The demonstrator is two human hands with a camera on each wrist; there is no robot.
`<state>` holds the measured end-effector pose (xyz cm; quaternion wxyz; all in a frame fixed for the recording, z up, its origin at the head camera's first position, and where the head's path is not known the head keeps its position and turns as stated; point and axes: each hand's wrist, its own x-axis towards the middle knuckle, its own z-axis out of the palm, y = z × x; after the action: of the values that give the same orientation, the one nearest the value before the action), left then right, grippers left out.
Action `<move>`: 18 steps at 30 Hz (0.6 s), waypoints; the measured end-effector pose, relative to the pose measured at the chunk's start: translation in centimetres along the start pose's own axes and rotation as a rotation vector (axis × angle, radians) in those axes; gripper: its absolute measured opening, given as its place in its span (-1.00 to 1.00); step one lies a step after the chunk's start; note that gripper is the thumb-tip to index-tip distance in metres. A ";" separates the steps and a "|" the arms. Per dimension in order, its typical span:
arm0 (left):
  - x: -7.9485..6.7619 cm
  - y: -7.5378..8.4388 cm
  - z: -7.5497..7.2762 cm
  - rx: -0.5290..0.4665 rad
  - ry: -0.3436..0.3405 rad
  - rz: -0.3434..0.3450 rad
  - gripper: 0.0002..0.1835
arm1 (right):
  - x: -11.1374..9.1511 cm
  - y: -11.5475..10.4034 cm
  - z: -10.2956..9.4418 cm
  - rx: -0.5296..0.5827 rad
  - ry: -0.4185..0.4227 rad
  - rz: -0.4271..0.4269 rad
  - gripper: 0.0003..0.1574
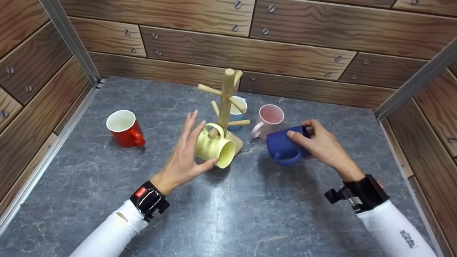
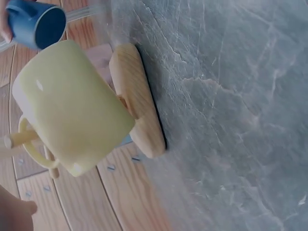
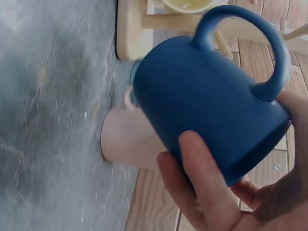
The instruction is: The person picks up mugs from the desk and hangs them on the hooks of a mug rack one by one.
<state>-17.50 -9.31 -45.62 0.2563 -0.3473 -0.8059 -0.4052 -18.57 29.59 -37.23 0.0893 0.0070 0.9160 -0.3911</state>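
Yellow mug (image 1: 211,149) and wooden mug tree (image 1: 224,110) sit near the middle of my head view: the mug hangs by its handle from a low peg, tipped on its side with its mouth towards the near right. I have the left hand (image 1: 182,157) beside it, fingers straight and spread wide, thumb standing off from them near the rim; it grips nothing, and I cannot tell whether a fingertip touches the mug. My right hand (image 1: 323,146) holds the dark blue mug (image 1: 285,143) clear of the bench (image 1: 246,214), thumb on its side and fingers curled about the rim end, so the mouth faces the palm. That mug lies tilted on its side, base towards the tree, handle on the near side. Just behind it I see the pink mug (image 1: 270,126), upright on the bench, handle to the left. The light blue mug (image 1: 238,116), white inside, stands behind the tree, partly hidden from me. Well apart on the left I make out the red mug (image 1: 125,135), upright, its handle towards the right.
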 end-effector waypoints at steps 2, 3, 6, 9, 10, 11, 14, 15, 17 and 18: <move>0.2 0.2 0.1 0.013 -0.014 0.045 0.05 | -0.2 -0.2 0.4 0.031 -0.004 -0.006 0.07; 0.3 0.3 0.1 0.022 -0.025 0.066 0.04 | -0.2 -0.3 0.6 0.048 -0.007 -0.008 0.05; 0.9 0.6 0.4 0.045 -0.051 0.131 0.03 | -0.4 -0.8 1.1 0.090 -0.014 -0.016 0.01; 1.5 1.0 0.9 0.057 -0.070 0.212 0.04 | -0.7 -1.5 1.6 0.123 -0.023 -0.020 0.00; 1.7 1.2 1.1 0.058 -0.079 0.239 0.04 | -0.8 -1.7 1.7 0.133 -0.025 -0.021 -0.01; 2.0 1.3 1.3 0.059 -0.088 0.266 0.05 | -0.9 -1.9 1.8 0.146 -0.029 -0.022 -0.02; 2.6 1.8 2.0 0.073 -0.120 0.321 0.07 | -1.2 -2.6 2.2 0.186 -0.043 -0.022 -0.05; 2.8 2.0 2.2 0.084 -0.129 0.331 0.07 | -1.2 -2.9 2.3 0.200 -0.047 -0.022 -0.07; 3.1 2.4 2.5 0.114 -0.144 0.335 0.08 | -1.3 -3.3 2.7 0.234 -0.058 -0.026 -0.10; 3.2 2.6 2.6 0.136 -0.151 0.333 0.08 | -1.4 -3.5 2.8 0.249 -0.064 -0.029 -0.11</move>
<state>-17.92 -4.88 -43.58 0.2813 -0.4872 -0.7798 -0.2747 -17.05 25.24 -36.43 0.1112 -0.0075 0.8572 -0.5028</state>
